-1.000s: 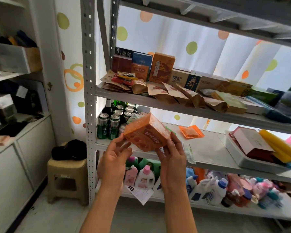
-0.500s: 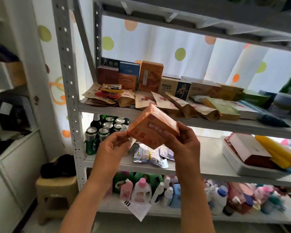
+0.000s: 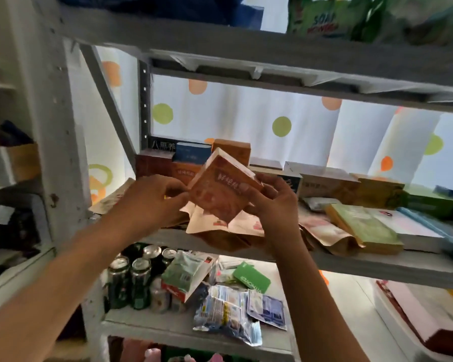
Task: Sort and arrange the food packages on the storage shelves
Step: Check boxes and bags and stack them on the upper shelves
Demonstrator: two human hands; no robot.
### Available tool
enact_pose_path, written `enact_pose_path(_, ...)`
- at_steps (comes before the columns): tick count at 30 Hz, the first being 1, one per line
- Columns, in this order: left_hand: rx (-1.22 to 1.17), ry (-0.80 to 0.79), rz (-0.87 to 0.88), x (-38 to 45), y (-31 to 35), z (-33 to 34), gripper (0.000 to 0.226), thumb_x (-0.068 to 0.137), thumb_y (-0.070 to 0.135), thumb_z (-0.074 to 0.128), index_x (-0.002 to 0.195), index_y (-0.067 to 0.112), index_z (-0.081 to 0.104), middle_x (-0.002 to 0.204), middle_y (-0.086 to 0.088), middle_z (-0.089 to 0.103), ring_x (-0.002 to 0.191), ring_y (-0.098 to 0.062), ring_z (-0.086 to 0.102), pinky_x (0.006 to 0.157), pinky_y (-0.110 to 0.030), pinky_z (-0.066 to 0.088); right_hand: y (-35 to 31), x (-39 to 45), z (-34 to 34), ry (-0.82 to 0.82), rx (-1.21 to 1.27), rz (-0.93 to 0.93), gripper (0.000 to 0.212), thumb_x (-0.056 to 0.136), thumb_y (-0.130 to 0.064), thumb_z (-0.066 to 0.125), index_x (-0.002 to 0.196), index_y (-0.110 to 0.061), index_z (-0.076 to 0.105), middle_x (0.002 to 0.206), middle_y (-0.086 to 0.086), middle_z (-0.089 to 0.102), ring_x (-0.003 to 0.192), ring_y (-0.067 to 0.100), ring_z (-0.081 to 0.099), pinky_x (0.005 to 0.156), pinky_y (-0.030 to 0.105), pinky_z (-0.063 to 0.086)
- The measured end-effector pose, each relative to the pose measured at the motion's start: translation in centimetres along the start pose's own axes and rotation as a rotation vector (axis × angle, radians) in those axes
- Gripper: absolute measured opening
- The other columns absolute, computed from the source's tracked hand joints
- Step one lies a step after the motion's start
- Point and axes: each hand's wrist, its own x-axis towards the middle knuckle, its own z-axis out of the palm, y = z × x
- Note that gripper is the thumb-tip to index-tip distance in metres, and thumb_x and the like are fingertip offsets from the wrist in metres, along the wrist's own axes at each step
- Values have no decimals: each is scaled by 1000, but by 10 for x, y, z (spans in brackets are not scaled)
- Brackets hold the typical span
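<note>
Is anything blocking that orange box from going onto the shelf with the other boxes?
Partly. Both hands, left hand and right hand, hold the orange box tilted over the shelf. Flat paper pouches cover the front below it, and upright boxes fill the back row behind it.

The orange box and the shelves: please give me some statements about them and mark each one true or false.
1. Both hands hold the orange box. True: left hand, right hand.
2. The orange box lies flat on the shelf. False: it is held tilted above the paper pouches.
3. Green cans stand on the shelf below, at its left end. True.
4. The green card lies on the same shelf as the row of boxes. False: it lies one shelf lower, near the cans.
5. The curtain behind is plain white. False: it has green and orange dots.
</note>
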Motion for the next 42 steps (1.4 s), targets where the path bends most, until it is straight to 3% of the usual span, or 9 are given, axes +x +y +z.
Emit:
enact_pose_path(2, 114, 17, 4, 25, 8, 4, 19, 92, 37, 62, 100, 28, 77, 98, 10, 73, 90, -10, 65, 77, -30, 47, 0, 29, 0, -17, -13, -6, 33, 83, -14, 82, 110, -18, 64, 102, 4, 76, 90, 24, 76, 73, 39, 63)
enact_pose_path(8, 95, -46, -12, 96, 6, 23, 24, 91, 40, 66, 112, 30, 73, 97, 21, 65, 75, 17, 52, 62, -5, 35, 14, 114, -1, -96, -148, -89, 24, 83, -13, 81, 92, -27, 64, 90, -2, 74, 83, 20, 75, 67, 38, 63)
enact_pose_path(12, 197, -11, -10, 135, -16, 35, 22, 94, 32, 65, 113, 23, 71, 108, 10, 67, 80, 9, 53, 66, -11, 36, 26, 151, 2, -115, -363, -185, 21, 84, -14, 79, 92, -25, 62, 84, -15, 66, 73, 1, 64, 53, 8, 46)
enact_pose_path(17, 388, -141, -33, 183, -55, 55, 21, 93, 29, 62, 109, 20, 72, 112, -1, 70, 95, -13, 61, 80, -27, 46, 52, 185, 13, -191, -628, -285, 18, 90, -13, 73, 96, -18, 57, 86, -14, 59, 67, -10, 55, 53, -1, 38)
enact_pose_path(26, 500, -193, 55, 244, -95, 88, 28, 91, 26, 54, 117, 18, 61, 118, -5, 64, 105, -24, 60, 86, -38, 50, 94, 222, 35, -201, -733, -167, 13, 95, -20, 68, 100, -19, 57, 94, -7, 62, 82, 8, 66, 55, 12, 52)
enact_pose_path(31, 434, -351, 88, 261, -96, 96, 18, 94, 28, 58, 112, 24, 61, 106, 3, 62, 94, -13, 57, 80, -30, 46, 117, 222, 43, -243, -719, -39, 12, 95, -13, 66, 96, -20, 56, 100, -10, 58, 94, 14, 65, 67, 24, 60)
enact_pose_path(34, 459, -403, 97, 268, -96, 96, 21, 95, 27, 59, 115, 25, 61, 111, 2, 62, 100, -14, 57, 82, -28, 43, 120, 224, 45, -260, -744, -22, 12, 96, -14, 65, 95, -21, 56, 96, -15, 55, 87, 8, 61, 62, 19, 56)
enact_pose_path(38, 594, -406, 133, 271, -91, 98, 26, 95, 37, 60, 119, 26, 60, 115, 3, 60, 106, -15, 56, 90, -31, 46, 115, 229, 45, -282, -940, -116, 11, 94, -21, 69, 94, -20, 58, 95, -9, 59, 86, 8, 61, 76, 27, 58)
enact_pose_path(42, 751, -331, 220, 271, -87, 108, 27, 96, 42, 59, 114, 23, 55, 110, 1, 59, 101, -19, 58, 84, -32, 48, 105, 232, 45, -332, -1163, -284, 14, 92, -27, 71, 98, -15, 66, 107, -1, 60, 91, 15, 61, 85, 34, 58)
